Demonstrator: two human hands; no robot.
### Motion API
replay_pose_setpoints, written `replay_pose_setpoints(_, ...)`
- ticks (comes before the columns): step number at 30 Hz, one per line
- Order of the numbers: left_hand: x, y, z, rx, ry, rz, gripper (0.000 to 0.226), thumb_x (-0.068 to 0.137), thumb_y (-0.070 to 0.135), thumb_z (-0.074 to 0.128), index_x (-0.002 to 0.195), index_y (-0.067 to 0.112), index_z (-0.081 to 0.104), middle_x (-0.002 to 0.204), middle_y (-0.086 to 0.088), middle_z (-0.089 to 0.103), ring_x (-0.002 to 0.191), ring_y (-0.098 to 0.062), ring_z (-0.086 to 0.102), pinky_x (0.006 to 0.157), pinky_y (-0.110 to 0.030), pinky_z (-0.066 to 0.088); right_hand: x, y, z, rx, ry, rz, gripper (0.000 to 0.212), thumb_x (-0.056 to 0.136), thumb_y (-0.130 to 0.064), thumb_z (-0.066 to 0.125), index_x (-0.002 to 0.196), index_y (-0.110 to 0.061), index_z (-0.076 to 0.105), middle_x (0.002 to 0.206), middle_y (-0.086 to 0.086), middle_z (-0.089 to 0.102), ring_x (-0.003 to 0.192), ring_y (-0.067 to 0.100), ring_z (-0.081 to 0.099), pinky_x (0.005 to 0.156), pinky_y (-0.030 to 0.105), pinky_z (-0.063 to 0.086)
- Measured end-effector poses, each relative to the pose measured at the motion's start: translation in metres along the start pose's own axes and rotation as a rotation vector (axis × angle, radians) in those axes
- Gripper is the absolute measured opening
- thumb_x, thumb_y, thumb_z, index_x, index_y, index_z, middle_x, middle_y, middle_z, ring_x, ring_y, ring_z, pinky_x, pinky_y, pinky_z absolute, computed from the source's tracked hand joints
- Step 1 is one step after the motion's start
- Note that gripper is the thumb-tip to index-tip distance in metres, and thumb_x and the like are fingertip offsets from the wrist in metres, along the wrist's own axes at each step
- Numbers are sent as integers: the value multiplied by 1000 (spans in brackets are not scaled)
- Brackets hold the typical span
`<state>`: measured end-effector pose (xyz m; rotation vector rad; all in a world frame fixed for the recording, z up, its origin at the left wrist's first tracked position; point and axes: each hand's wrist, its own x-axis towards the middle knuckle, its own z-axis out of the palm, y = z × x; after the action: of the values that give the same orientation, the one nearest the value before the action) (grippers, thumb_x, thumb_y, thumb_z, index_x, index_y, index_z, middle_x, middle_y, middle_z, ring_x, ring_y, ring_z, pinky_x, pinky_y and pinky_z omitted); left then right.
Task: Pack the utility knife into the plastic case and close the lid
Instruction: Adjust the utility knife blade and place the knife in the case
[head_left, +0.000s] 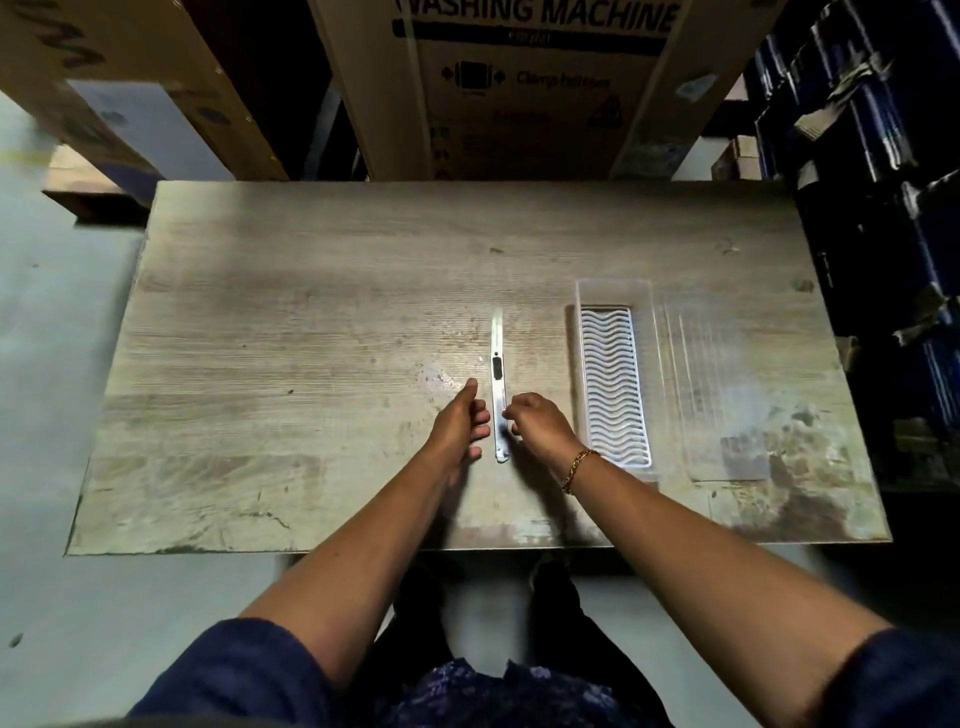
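A slim white utility knife (498, 374) with a black slider lies lengthwise on the wooden table (311, 322), its blade end pointing away from me. My left hand (460, 423) rests just left of the knife's near end, fingers loosely spread beside it. On the other side of the handle, my right hand (537, 423) is curled, its fingertips touching the knife. To the right lies the clear plastic case (613, 384), open, with a white wavy insert in its base. Its transparent lid (711, 384) lies flat further right.
A large cardboard washing-machine box (530, 88) stands behind the table, with more boxes (130, 88) at the back left. Dark blue stacked crates (883, 208) line the right side. The table's near edge (337, 550) is just in front of my legs.
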<state>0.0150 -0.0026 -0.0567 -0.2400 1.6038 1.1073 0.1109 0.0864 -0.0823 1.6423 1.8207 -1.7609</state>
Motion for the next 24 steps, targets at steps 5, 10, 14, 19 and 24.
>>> replay_pose_setpoints(5, 4, -2, 7, 12, -14, 8, 32, 100, 45, 48, 85, 20, 61, 78, 5, 60, 68, -9, 58, 60, -27, 36, 7, 6, 0, -10, -38, 10, 35, 71, -36, 54, 97, -19, 69, 103, 7, 75, 101, 29, 69, 96, 51, 53)
replay_pose_setpoints(10, 9, -6, 12, 10, 11, 40, 25, 100, 26, 48, 81, 23, 65, 68, 6, 58, 56, -7, 57, 55, -26, 33, 3, 5, -1, 19, -47, 17, 29, 73, -35, 55, 94, -21, 69, 101, 10, 76, 101, 31, 70, 92, 48, 54)
replay_pose_setpoints(14, 14, -8, 13, 61, 46, 55, 20, 95, 21, 52, 80, 18, 64, 62, 6, 63, 50, -7, 60, 54, -25, 38, 2, 8, -2, 44, -54, 20, 28, 78, -32, 54, 95, -18, 71, 99, 12, 77, 99, 32, 71, 90, 48, 55)
replay_pose_setpoints(19, 18, -10, 14, 200, 131, 90, 8, 81, 10, 63, 78, 10, 70, 68, -10, 70, 65, -25, 64, 58, -35, 49, 1, 9, -2, 69, -75, 16, 49, 63, -45, 57, 98, -13, 71, 97, 15, 78, 100, 35, 71, 87, 48, 54)
replay_pose_setpoints(24, 25, -12, 16, 348, 224, 148, 5, 74, 7, 70, 73, 12, 71, 73, -7, 74, 69, -24, 69, 71, -37, 59, 0, 8, -2, 99, -79, 29, 45, 64, -41, 59, 97, -12, 71, 98, 16, 77, 100, 37, 71, 77, 39, 49)
